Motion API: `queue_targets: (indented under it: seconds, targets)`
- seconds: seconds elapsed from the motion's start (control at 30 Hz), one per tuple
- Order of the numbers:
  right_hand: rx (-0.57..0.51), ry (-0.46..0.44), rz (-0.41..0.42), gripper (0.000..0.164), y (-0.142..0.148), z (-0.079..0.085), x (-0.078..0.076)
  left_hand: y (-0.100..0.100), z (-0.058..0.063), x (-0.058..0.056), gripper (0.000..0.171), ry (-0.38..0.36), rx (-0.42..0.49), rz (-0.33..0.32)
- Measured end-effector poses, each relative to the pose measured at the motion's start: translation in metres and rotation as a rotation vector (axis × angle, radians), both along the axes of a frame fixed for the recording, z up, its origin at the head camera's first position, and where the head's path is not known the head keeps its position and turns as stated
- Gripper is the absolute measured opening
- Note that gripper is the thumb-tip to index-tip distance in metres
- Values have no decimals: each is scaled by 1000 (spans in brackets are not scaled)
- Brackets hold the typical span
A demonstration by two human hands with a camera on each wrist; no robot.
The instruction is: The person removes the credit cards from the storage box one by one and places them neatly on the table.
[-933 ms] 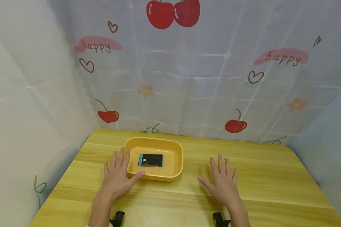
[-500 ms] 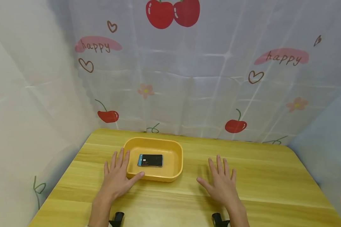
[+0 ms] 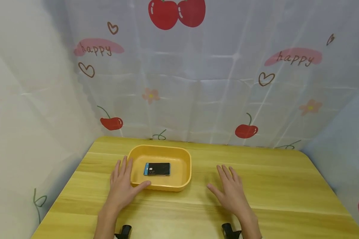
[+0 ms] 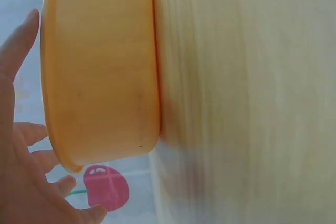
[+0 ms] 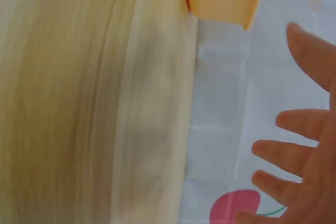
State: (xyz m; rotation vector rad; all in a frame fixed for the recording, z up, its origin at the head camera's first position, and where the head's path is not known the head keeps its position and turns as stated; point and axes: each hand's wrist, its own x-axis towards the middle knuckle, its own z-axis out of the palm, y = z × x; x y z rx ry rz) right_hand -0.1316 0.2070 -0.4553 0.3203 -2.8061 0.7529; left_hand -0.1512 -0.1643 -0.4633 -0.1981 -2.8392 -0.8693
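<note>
1. The tray [image 3: 180, 167] sits on the surface [image 3: 182, 215]. The cards [image 3: 160, 169] lie flat inside it, near the middle of its floor: a black one marked VIP on top, with a blue edge showing toward the tray's left end.
2. The left hand [image 3: 121, 189] is at the tray's left end, fingers spread and grasping nothing, its thumb by the near rim. Whether it touches the rim, I cannot tell.
3. The right hand [image 3: 231, 194] is right of the tray and apart from it, also released, its fingers loosely extended and its thumb toward the tray.
4. The step in hand looks like a ready pose: both hands flank the tray and no grip is made.
5. Handling the cards would call for a hand over the tray's rim and a fingertip under an edge, as they seem thin; the left hand looks well placed to steady the tray.
6. Only the head view shows the cards. The left wrist view adds the tray's outer wall, with a small dark mark [image 4: 140, 146] near its base; the right wrist view makes plain the gap between right thumb and tray.
</note>
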Motion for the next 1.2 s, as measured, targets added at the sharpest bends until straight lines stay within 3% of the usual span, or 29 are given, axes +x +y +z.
queue_targets:
  seconds: [0.13,0.4,0.57,0.7,0.83,0.97,1.2]
  targets:
    - [-97,71,21,63,-6,1,-2,1,-3,-2,115,-15,38,6]
    - [-292,279,51,42,-28,-4,-4,2,-6,-3,122,-179,212,1]
    - [-418,384,126,37,-50,-10,-5,1,-5,-4,126,-198,245,20]
    - [-482,358,174,38,-66,-7,-6,2,-4,-6,127,-197,283,22]
    - [-520,298,160,40,-80,2,-11,3,-4,-7,128,-185,323,24]
    - [-521,265,175,41,-93,10,-24,4,-5,-9,129,-177,342,25]
    - [-419,174,249,45,-118,16,-54,3,-7,-7,129,-191,355,20]
